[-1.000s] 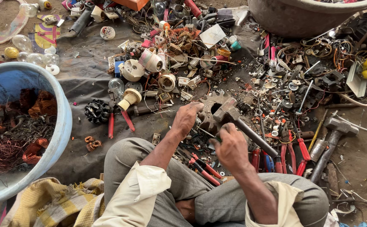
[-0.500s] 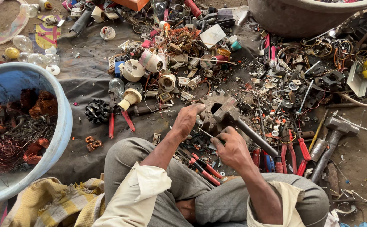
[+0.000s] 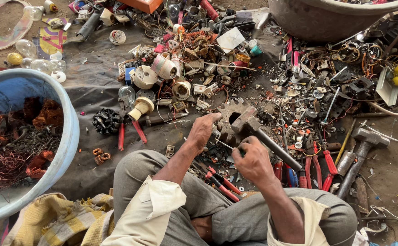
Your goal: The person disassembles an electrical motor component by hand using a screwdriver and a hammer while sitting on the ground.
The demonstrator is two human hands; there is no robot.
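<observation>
Raised a moment ago, the hammer [image 3: 253, 130] now hangs lower over the gear [image 3: 228, 119], gripped in the right hand [image 3: 253, 159]. Left hand [image 3: 203, 130] pinches a small part [image 3: 216, 135] there; scrap [image 3: 199, 50] remains unsorted, tub [image 3: 69, 136] part-filled.

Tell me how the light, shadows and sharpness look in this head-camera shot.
Head view: soft, even daylight with faint shadows and no harsh glare; the left hand, the right hand and the grey steel hammer are sharp, without motion blur; the round blue plastic tub of copper wire is cropped at the left edge, and the edges show slight wide-angle bending.
</observation>
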